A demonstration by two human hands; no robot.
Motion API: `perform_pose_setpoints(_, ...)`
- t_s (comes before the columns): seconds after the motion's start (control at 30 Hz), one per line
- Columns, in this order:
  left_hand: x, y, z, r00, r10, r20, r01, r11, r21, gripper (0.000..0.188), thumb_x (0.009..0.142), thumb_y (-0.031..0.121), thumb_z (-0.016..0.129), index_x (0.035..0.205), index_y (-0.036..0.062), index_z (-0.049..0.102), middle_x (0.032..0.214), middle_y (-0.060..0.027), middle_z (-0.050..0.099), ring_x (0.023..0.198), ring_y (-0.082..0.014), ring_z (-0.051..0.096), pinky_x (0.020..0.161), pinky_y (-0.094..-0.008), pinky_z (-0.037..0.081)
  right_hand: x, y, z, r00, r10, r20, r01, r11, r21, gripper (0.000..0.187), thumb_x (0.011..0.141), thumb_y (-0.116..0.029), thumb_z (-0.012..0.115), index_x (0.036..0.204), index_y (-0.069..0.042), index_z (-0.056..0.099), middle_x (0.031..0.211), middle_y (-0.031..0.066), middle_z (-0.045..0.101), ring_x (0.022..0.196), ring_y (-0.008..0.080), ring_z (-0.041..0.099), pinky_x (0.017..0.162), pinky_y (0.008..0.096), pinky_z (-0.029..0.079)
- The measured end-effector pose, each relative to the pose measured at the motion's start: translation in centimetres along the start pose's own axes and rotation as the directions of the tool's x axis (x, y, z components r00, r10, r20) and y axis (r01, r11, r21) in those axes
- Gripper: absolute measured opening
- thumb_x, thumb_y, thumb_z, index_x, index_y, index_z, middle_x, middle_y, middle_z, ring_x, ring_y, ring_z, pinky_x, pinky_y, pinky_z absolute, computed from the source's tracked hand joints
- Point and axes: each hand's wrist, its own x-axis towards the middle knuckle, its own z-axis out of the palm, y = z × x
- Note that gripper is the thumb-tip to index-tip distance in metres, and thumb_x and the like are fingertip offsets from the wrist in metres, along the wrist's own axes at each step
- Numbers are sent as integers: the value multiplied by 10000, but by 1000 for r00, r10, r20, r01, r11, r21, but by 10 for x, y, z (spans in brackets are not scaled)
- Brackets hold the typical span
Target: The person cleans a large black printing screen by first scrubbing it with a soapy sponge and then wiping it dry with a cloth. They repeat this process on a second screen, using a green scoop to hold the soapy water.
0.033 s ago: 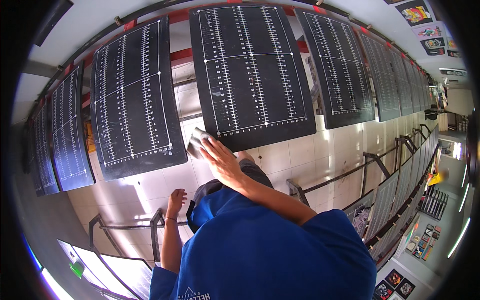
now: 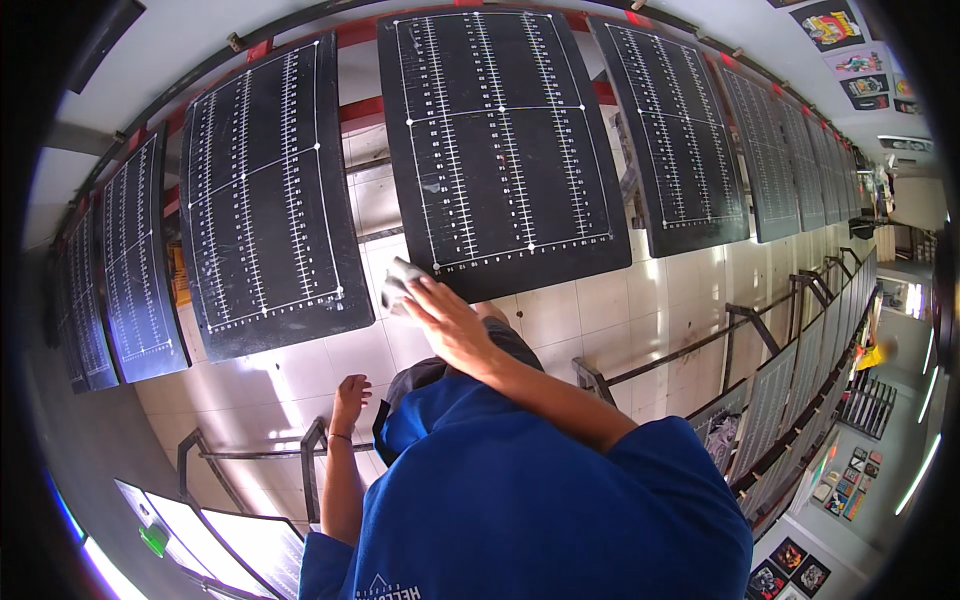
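My right hand (image 2: 448, 322) grips a crumpled greyish cloth (image 2: 398, 284) at the near left corner of a black board (image 2: 480, 180) marked with white rulers and grid lines. Part of the cloth is hidden under the fingers and sticks out past the board's left edge. Low on the left, my left hand (image 2: 350, 398) hangs over the floor with its fingers loosely bent and apart, nothing in it. The nearest thing to it is a dark metal frame (image 2: 315, 440).
Similar black boards stand in a row on both sides, one (image 2: 270, 200) to the left and another (image 2: 675, 140) to the right. Red rails (image 2: 360, 115) run behind them. Metal racks (image 2: 690, 350) with pale panels curve along the right. White panels (image 2: 250, 545) lie behind at lower left.
My right hand and the cloth have shifted very slightly to the right at the board's corner. My left hand is nearly where it was.
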Motion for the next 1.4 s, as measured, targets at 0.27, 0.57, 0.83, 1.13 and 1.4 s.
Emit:
perform_pose_setpoints(0.27,-51,-79,-15,955,-273,-113,254,955,-155,366,1001,355,539,1158,42,644,999,-87,721,782,-165,677,627,-300,519,-87,198,-104,734,462,-498,-651,686,-323,560,873,1,577,1428,28,502,1549,222,409,1422,422,392,1186,499,312)
perform_pose_setpoints(0.57,9,30,24,998,-53,-33,52,998,-31,385,1010,333,514,1209,28,642,1020,-96,721,836,-181,690,679,-304,529,14,32,-11,989,54,-135,-43,996,78,417,860,-35,642,1277,-50,640,1393,149,562,1297,346,561,1092,442,474)
perform_pose_setpoints(0.83,-37,-94,25,1000,-18,10,16,974,227,383,995,323,528,1205,22,637,1030,-108,716,811,-201,689,694,-331,541,-69,188,-115,729,583,-359,-685,621,-381,616,869,-17,566,1472,8,443,1577,228,359,1425,461,365,1188,517,316)
perform_pose_setpoints(1.13,11,21,65,999,-37,17,37,998,46,359,1018,323,537,1156,16,663,1006,-97,733,871,-178,696,714,-302,530,-80,130,-116,861,504,-67,-505,836,-214,711,836,-46,626,1511,-14,403,1585,224,348,1459,465,328,1205,547,277)
perform_pose_setpoints(1.4,-32,83,79,997,-1,-82,9,995,97,398,1033,360,524,1201,20,645,1047,-97,718,891,-180,687,724,-308,528,-44,174,-120,808,540,-237,-582,793,-177,663,851,-11,609,1479,46,406,1565,270,344,1448,474,336,1199,523,307)
